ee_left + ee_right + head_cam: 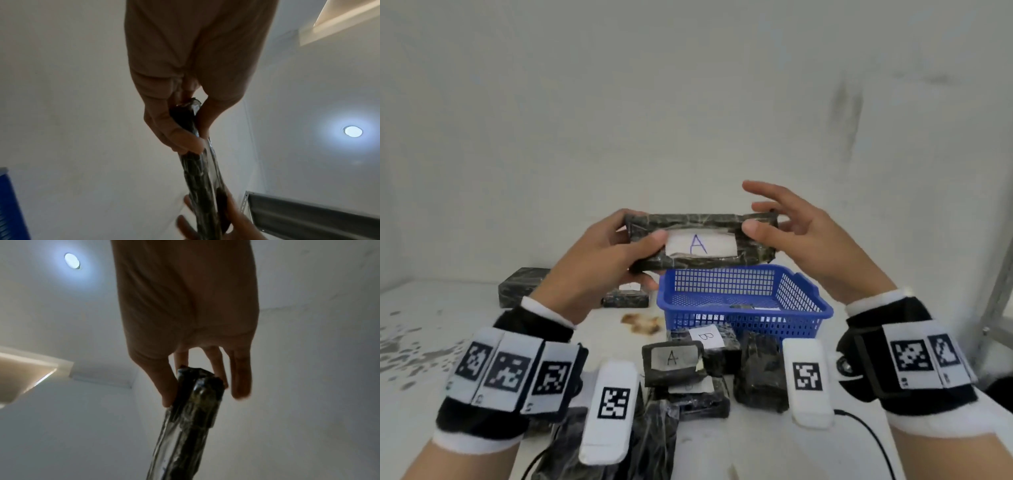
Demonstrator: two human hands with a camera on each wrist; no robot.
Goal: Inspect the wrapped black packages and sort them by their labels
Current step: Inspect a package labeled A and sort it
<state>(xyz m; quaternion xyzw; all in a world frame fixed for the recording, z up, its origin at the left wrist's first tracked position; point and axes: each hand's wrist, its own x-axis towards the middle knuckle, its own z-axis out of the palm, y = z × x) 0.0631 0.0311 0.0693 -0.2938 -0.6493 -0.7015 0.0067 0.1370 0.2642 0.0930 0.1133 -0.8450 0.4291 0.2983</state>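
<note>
My left hand (599, 253) grips the left end of a long black wrapped package (702, 240), thumb on the front face and the other fingers curled behind it. My right hand (794, 236) pinches the right end between the thumb and one or two fingers; the remaining fingers are spread and straight, not touching. I hold the package level in the air, at 12 o'clock from the blue basket (743, 301) and above its far rim. In the left wrist view the left hand (174, 123) closes around the thin edge of the package (201, 178).

Under my hands there is a white table (448, 308) with grey speckles at 9 o'clock, and a pale wall behind. A brown stain (642, 323) lies just at 9 o'clock of the basket. A pile of black packages (722, 373) lies at 6 o'clock of the basket, and two more packages (524, 286) lie at 10 o'clock, near the wall. A ceiling lamp (353, 131) shines above.

The white label (700, 244) on the held package reads "A" in blue. In the pile, one label (673, 358) reads "A" and another (706, 336) reads "B".
</note>
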